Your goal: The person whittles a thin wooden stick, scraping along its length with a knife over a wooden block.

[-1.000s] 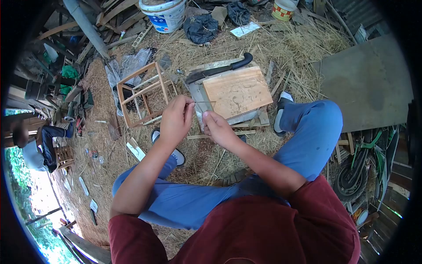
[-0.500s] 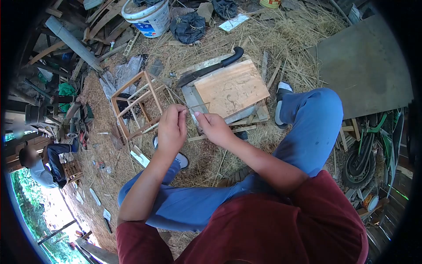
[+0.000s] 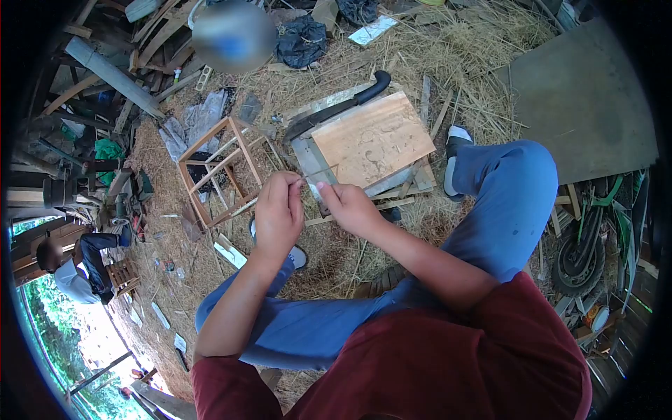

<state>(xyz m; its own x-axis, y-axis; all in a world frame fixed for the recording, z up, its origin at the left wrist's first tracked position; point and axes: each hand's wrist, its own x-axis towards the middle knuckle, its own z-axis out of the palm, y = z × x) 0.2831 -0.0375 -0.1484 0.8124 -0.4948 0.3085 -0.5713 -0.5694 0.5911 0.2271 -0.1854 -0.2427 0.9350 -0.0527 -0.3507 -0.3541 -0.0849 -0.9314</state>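
Head view, clock read from the picture's centre. A thin strip [image 3: 320, 172] is pinched in the left grip [image 3: 278, 208], closed at thumb and fingertips. From that pinch the strip is pointed towards 2 o'clock, its free end seen against the near left edge of a pale board [image 3: 392, 133]; whether the board is touched cannot be told. Right grip [image 3: 348, 208]: fingers curled, thumb extended just beside the strip, on its 5 o'clock side. A small pale bit is seen at the thumb tip, too small to be named; whether the strip itself is held there cannot be told.

Board noted at 1 o'clock, laid flat over a grey slab [image 3: 306, 152], its face marked with thin curls. Machete [image 3: 320, 120] laid at 12 o'clock along the board's far side, black handle turned towards 1. Open wooden frame [image 3: 246, 150] stood on the littered ground at 10 o'clock, well apart from the hands. Black plastic bag [image 3: 301, 43] placed just short of 12; blurred bucket [image 3: 234, 36] beside it, at 11. Large grey sheet [image 3: 584, 101] spread at 2. Wheel [image 3: 575, 266] seen between 3 and 4. A seated person [image 3: 75, 276] is made out between 8 and 9, well apart.
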